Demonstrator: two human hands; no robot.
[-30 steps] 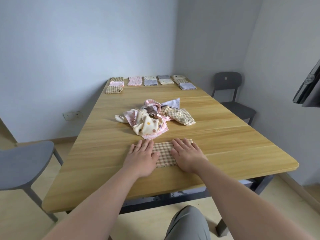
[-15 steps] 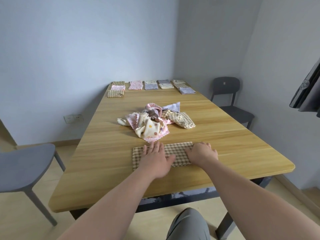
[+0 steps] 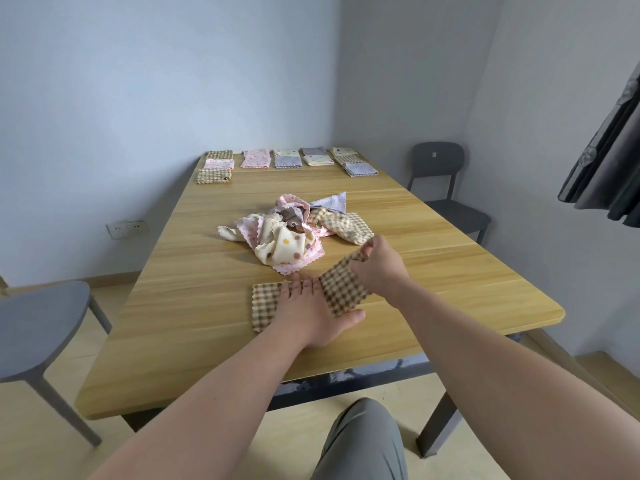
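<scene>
The left hand (image 3: 304,308) lies flat, pinning the checked cloth (image 3: 341,289) near the tabletop's (image 3: 207,306) front edge; the right hand (image 3: 377,263) pinches its right end, lifted to fold leftward.

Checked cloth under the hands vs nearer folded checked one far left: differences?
The near cloth has its right end lifted by the right hand; the far cloth lies folded flat. The left hand presses the near cloth; the far cloth is untouched. Both are checked.
</scene>
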